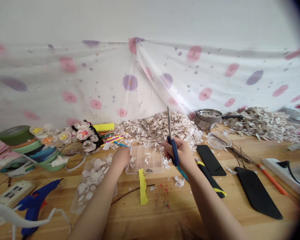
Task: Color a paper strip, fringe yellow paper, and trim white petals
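Wooden table [215, 200] strewn with petals: right hand [181, 155] is closed around blue-handled scissors [172, 140], blades up; left hand [121, 156] pinches a blue stick [121, 144] beside the clear compartment box [145, 160].

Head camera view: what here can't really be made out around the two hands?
- Left hand: its fingers curl away from the head camera; whether they grip anything is hidden.
- Clear compartment box: the bits inside are too small to identify.
- Scissors: the handle loops are covered by the right hand.
- Blue glue gun: partly covered by a white cord.
- Right edge: dark, blurred vignette hides the table there.
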Motion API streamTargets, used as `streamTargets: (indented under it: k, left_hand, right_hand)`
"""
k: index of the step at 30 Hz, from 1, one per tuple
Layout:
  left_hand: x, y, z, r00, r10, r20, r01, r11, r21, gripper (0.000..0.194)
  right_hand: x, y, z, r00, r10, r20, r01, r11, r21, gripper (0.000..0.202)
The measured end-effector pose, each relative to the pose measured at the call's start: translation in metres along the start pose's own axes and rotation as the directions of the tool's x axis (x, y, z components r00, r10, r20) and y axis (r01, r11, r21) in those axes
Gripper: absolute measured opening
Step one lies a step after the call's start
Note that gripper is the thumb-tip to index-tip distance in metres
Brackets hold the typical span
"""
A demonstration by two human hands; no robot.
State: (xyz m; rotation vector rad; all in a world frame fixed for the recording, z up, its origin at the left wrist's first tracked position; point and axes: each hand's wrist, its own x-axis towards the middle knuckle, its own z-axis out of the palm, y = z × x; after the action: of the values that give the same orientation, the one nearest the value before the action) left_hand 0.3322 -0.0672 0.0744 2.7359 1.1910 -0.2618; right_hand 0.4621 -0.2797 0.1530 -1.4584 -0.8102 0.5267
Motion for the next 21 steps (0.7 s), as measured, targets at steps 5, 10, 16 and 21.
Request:
streamTargets:
  k: [5, 10, 16, 21]
  left_hand:
    - [-0.012, 0.016, 0.000, 0.996, 0.076, 0.039, -0.079, 0.992, 0.096, 0.025]
    - [-0.015, 0.021, 0.003, 0.994, 0.088, 0.061, -0.097, 0.982, 0.162, 0.026]
    - [-0.014, 0.019, 0.004, 0.991, 0.101, 0.091, -0.116, 0.977, 0.177, 0.028]
    - [-0.017, 0.019, 0.005, 0.980, 0.149, 0.132, -0.170, 0.971, 0.166, 0.028]
  right_hand:
    - [0.000, -0.001, 0.000, 1.000, 0.014, 0.015, -0.014, 1.000, 0.027, 0.025]
    - [-0.001, -0.003, 0.000, 1.000, 0.026, 0.016, -0.026, 0.999, 0.023, 0.024]
    - [-0.001, -0.004, -0.001, 1.000, 0.023, 0.010, -0.023, 1.000, -0.011, 0.024]
    - [-0.001, -0.002, 0.000, 1.000, 0.023, 0.021, -0.023, 1.000, 0.002, 0.023]
